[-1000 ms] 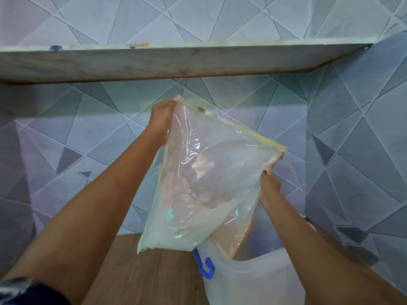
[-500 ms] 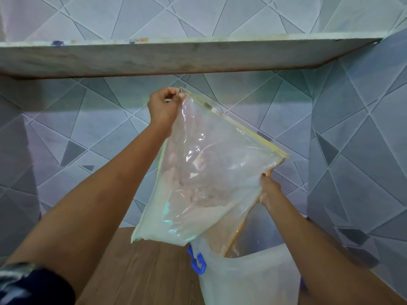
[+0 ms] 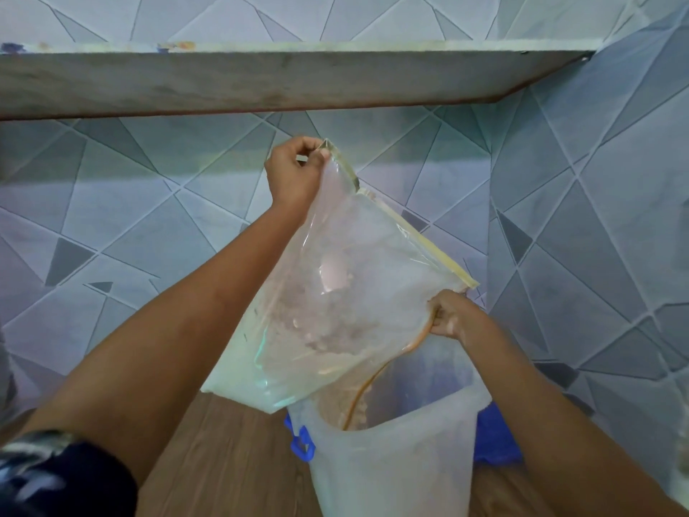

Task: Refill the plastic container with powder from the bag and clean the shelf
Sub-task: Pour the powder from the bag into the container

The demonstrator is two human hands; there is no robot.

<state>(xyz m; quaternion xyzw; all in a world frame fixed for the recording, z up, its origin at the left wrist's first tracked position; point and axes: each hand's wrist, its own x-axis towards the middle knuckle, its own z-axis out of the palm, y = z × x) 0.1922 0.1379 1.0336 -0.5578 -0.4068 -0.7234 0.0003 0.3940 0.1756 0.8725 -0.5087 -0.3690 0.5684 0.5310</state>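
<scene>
Head view, nearest first: a dark patterned sleeve (image 3: 44, 475) sits at the lower left edge, on the left arm. Below both forearms lies a wooden surface (image 3: 223, 460). On it stands the plastic container (image 3: 391, 468), translucent white, open at the top, with a blue clip (image 3: 302, 444) on its left side. A blue thing (image 3: 496, 438) shows just behind the container's right side; what it is cannot be told.

Above the container hangs the bag (image 3: 354, 292), clear plastic, tilted so that its lower corner dips into the container's open mouth. Pale powder (image 3: 328, 330) clings inside the bag and gathers toward that low corner.

The right hand (image 3: 449, 317) has its fingers curled round the bag's edge near the orange-rimmed opening, just above the container. The left hand (image 3: 294, 177) is raised higher and pinches the bag's top corner between thumb and curled fingers.

Farther up, a shelf (image 3: 261, 80) runs across the whole width, seen from below, with stains along its front edge. Behind everything is a wall (image 3: 130, 218) of grey tiles cut into triangles.
</scene>
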